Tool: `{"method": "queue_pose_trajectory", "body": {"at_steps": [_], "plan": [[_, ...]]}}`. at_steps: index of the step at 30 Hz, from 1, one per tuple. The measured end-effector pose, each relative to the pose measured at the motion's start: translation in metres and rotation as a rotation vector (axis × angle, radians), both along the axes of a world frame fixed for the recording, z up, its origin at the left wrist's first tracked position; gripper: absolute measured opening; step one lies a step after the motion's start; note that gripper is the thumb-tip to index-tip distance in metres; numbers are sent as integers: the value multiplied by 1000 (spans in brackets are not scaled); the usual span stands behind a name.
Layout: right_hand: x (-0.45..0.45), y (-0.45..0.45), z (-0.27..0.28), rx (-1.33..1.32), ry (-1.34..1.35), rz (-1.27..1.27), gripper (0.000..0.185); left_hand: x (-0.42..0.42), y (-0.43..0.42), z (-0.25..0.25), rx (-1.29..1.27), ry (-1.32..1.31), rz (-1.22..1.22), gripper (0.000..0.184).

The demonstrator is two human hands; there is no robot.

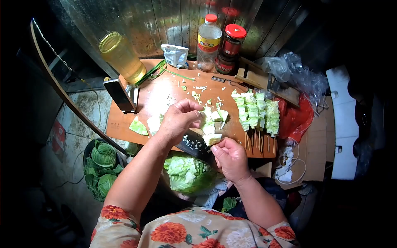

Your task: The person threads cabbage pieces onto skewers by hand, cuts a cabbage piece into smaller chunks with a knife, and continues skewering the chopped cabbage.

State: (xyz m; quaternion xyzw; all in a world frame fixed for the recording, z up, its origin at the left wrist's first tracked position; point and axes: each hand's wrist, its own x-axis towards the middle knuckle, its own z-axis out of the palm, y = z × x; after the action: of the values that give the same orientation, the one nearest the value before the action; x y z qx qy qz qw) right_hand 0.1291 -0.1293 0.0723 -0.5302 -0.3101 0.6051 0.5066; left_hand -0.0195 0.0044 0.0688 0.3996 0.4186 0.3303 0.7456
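Note:
In front of me, over the wooden table, pale green cabbage pieces (pixel 209 124) sit in a row between my hands. My left hand (pixel 178 120) is closed in a pinch at the upper left edge of these pieces. Below them, my right hand (pixel 231 158) is closed around the lower end of the skewer; most of the stick is hidden by cabbage and fingers. Several finished-looking cabbage skewers (pixel 257 111) lie side by side to the right, sticks pointing toward me. A dark knife blade (pixel 191 145) rests near the front edge, partly covered by my left forearm.
Cut cabbage leaves (pixel 188 173) fill a container below the table edge. Whole cabbages (pixel 103 155) stand at left. A phone (pixel 118 95) on a stand, a jar of yellow liquid (pixel 124 58), a bottle (pixel 209 43) and a red-lidded jar (pixel 231 41) line the back.

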Motion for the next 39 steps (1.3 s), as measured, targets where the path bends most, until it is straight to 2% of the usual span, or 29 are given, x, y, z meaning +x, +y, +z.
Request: {"method": "queue_pose_trajectory", "body": {"at_steps": [5, 8, 10, 13, 17, 20, 22, 29, 31, 35, 37, 39], "plan": [[6, 1, -1, -28, -20, 20, 8, -3, 1, -6, -14, -28, -68, 13], [9, 3, 2, -30, 28, -6, 8, -4, 10, -11, 110, 2, 50, 20], [10, 2, 3, -43, 55, -15, 8, -11, 22, -20, 188, 127, 155, 21], [11, 2, 4, -45, 47, -50, 8, -19, 37, -64, 258, 177, 251, 25], [14, 3, 10, -55, 50, -55, 8, -12, 33, -84, 220, 719, -14, 34], [15, 3, 10, -61, 56, -54, 9, -10, 37, -119, 321, 836, -75, 34], [16, 2, 9, -60, 50, -58, 9, -6, 37, -120, 318, 935, -143, 36], [22, 1, 13, -85, 67, -41, 9, 1, 46, -122, 232, 947, -176, 37], [22, 0, 12, -86, 62, -42, 9, 10, 39, -97, 250, 1034, -113, 35], [23, -1, 12, -70, 45, -28, 9, 15, 38, -94, 224, 1037, -98, 32], [22, -1, 12, -68, 41, -23, 8, 12, 41, -103, 67, 822, -31, 32], [22, -1, 12, -57, 39, -12, 8, 7, 44, -103, 10, 781, -15, 30]]}}
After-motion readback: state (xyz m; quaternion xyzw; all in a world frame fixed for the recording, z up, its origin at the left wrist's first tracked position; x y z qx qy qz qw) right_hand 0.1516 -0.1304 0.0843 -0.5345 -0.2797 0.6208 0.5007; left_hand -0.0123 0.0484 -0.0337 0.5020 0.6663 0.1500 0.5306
